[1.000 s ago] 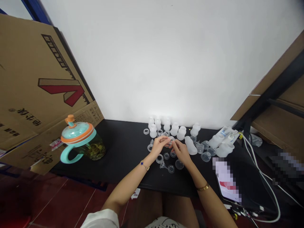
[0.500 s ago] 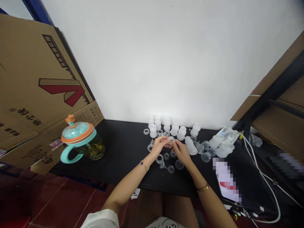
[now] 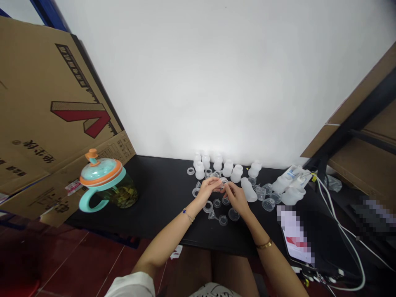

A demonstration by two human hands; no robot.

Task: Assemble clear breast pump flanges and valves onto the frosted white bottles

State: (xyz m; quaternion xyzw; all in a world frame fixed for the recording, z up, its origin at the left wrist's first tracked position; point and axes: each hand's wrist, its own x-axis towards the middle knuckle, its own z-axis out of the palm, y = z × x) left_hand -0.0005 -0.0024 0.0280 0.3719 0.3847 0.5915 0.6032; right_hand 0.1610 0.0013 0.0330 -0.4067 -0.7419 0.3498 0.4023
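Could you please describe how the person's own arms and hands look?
The left hand and right hand wear no gloves. The left wrist has a thin bracelet with a blue charm; the right has a wider gold-coloured bracelet. A white sleeve shows on the left arm; none is visible on the right.

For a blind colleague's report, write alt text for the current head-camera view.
A left hand and a right hand hold a small clear part over a black table, with clear rings nearby. White bottles stand beyond, near a white wall; a teal-and-orange jug stands at left, a phone lies at right.
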